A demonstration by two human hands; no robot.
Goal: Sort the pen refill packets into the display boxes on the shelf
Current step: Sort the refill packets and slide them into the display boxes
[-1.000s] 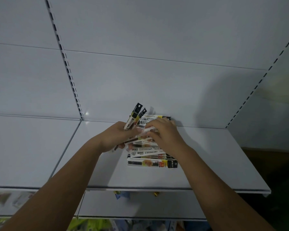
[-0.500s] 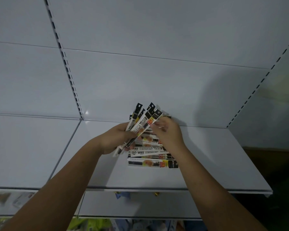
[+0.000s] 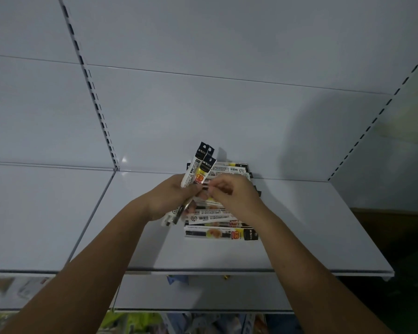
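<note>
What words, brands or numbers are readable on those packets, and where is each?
"M&G": on the black top of the packets gripped in the left hand.
"M&G": on the black end of the front packet lying on the shelf.
Red-and-yellow marks, barcodes and small print on all of them: too blurred to read.

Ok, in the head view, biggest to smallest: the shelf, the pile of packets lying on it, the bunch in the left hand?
1. shelf
2. pile of packets
3. bunch of packets, partly hidden by the left hand gripping it, but clearly the smallest.
</note>
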